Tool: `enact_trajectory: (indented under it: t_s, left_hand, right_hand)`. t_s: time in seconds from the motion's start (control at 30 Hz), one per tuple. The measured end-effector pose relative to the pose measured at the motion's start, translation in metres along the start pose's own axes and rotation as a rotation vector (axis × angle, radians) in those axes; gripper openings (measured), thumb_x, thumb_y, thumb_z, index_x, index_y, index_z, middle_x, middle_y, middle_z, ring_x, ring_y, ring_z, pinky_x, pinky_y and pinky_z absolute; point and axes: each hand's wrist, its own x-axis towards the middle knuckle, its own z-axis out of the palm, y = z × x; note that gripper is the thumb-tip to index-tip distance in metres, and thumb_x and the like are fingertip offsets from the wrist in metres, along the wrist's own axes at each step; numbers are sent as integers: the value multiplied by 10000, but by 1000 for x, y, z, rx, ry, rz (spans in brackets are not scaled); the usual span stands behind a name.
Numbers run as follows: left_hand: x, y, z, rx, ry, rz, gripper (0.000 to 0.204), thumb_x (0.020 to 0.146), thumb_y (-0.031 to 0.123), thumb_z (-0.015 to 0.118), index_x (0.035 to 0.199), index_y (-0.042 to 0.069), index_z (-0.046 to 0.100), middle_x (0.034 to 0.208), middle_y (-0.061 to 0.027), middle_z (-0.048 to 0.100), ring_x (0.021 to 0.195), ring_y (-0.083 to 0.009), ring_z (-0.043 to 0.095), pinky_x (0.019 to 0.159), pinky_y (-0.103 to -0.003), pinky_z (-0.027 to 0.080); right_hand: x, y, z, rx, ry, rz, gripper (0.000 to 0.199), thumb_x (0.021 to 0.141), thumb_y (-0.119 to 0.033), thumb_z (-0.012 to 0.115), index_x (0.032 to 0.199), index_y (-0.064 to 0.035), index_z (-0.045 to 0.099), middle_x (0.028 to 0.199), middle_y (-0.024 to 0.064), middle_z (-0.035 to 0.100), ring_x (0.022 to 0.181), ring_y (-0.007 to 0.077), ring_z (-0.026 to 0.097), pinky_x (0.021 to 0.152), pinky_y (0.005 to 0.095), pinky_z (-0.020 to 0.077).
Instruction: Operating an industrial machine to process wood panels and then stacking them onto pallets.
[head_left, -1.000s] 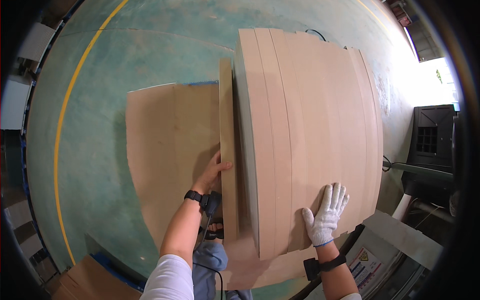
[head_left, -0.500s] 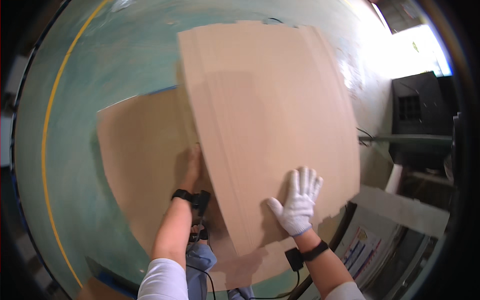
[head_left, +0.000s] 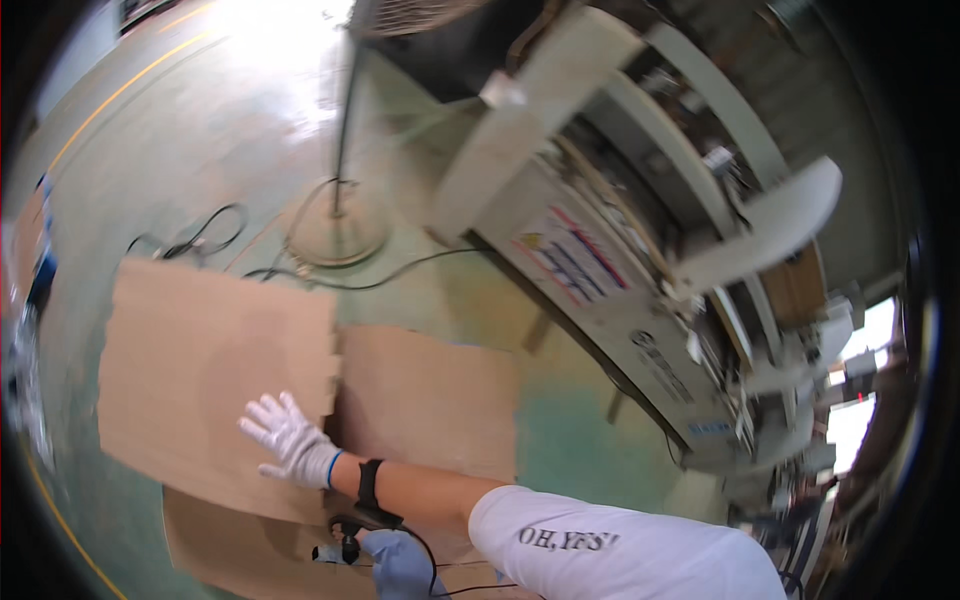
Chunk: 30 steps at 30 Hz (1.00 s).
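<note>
My right hand [head_left: 290, 440], in a white knit glove with a blue cuff, lies palm down with fingers spread on a large brown cardboard sheet [head_left: 200, 350]. The hand is open and presses on the sheet near its right edge. A black strap [head_left: 369, 485] circles the right wrist. Beneath and to the right, a second cardboard sheet [head_left: 430, 400] lies on the floor. More cardboard [head_left: 230, 545] shows under the front edge of the upper sheet. My left hand does not show in this view.
A grey machine [head_left: 600, 270] with projecting arms stands along the right. Beyond the cardboard are a round-based stand [head_left: 337, 235] with an upright pole and a black cable [head_left: 400, 273] on the green floor. My blue-clad leg [head_left: 400, 565] is at the bottom.
The view has swung to the right, bringing the machine and stand into sight. My left hand has left the picture. My right hand still rests flat on the cardboard sheet.
</note>
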Motion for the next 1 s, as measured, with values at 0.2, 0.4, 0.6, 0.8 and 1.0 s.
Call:
enact_trajectory:
  t_s: [0.2,0.4,0.6,0.8,1.0]
  left_hand:
    - [-125,-51,23,51,236,-12,358,787,387,519,887,43,516,777,-39,512,636,-124,470,501,-261,401]
    - [-188,-39,99,197,203,147,343,781,374,530,873,44,518,744,-45,513,583,-138,466,465,-271,396]
    - [-228,38,228,456,99,299,328,775,361,541,859,44,519,711,-52,515,530,-152,463,430,-282,392]
    - [-274,102,475,526,-228,813,216,772,271,567,771,64,504,604,-35,486,435,-147,425,358,-267,342]
    - [-278,106,688,759,-520,1055,245,765,241,559,808,1,540,657,-68,545,528,-178,475,456,-321,385]
  right_hand:
    - [-202,75,-20,432,-463,540,516,804,-414,421,1176,-56,427,1156,186,470,1074,330,444,906,391,349]
    - [-478,175,-129,244,-426,785,431,747,-419,432,876,-54,622,921,191,587,854,336,564,736,413,430]
    - [-716,226,-310,283,-3,1380,488,740,-394,425,1101,-80,522,1157,147,485,1067,303,458,894,384,359]
    - [-941,180,-346,459,740,1770,538,769,-419,408,1156,-49,463,1230,143,415,1139,294,384,954,348,296]
    - [-1054,81,-191,458,472,2063,466,764,-438,417,1019,-76,562,1067,148,542,959,320,522,826,412,410]
